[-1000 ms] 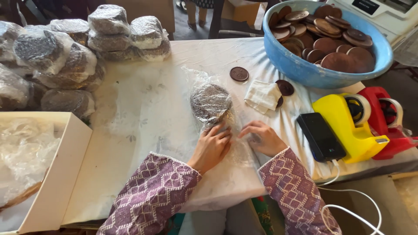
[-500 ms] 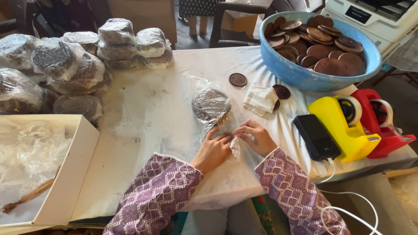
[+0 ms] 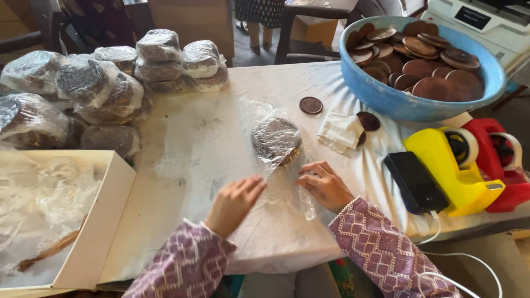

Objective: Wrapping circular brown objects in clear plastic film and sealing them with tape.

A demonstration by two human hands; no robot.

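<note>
Clear wrap blurs the wrapped stack (image 3: 276,140); box (image 3: 83,243) cut off.

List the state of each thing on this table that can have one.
Clear plastic bag of round brown cookies: lying flat, mouth open toward the hands.
Left hand: open, on the bag's film.
Right hand: open, fingers on the film.
Blue plastic bowl: full of cookies.
White cardboard box: open.
Black phone: screen dark, cable attached.
</note>
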